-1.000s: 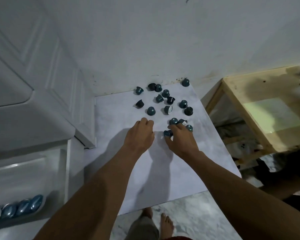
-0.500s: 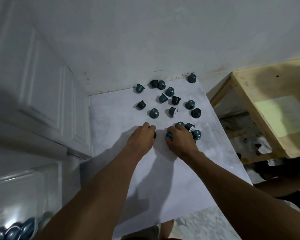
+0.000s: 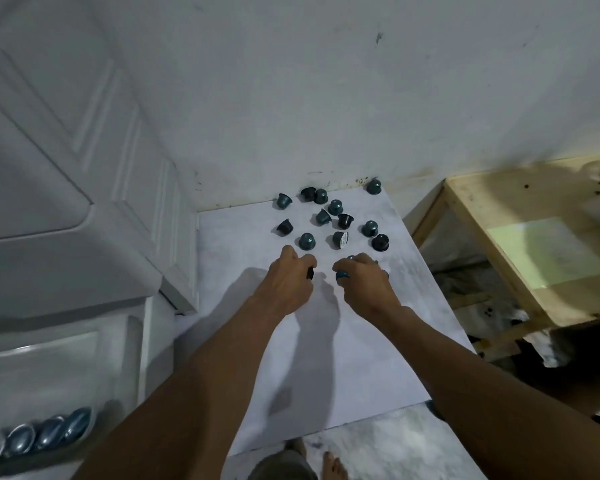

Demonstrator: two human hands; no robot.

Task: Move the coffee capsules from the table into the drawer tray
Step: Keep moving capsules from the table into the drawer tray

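On the table (image 3: 326,358), seen from the head camera, the left hand (image 3: 288,285) curls round a dark capsule (image 3: 310,273) and the right hand (image 3: 364,285) pinches a blue capsule (image 3: 342,274). The loose capsules (image 3: 307,240) lie scattered toward the table's far edge. The drawer tray (image 3: 49,358) sits off the table's left side, a few already inside. They look light, rigid, smooth and ready to roll, so they are best pinched across the flared rim.

A white wall (image 3: 326,98) is seen at the back, marked by dark specks (image 3: 361,181) low down and one small smudge (image 3: 379,38) higher up. At the left, a white panelled door (image 3: 84,116) is seen. At the right, a pale wooden frame (image 3: 465,209) is set against the wall, and a pale green sheet (image 3: 548,251) is laid flat on it. Below, a mottled grey floor (image 3: 378,441) is seen, with bare feet (image 3: 333,465) planted on it.
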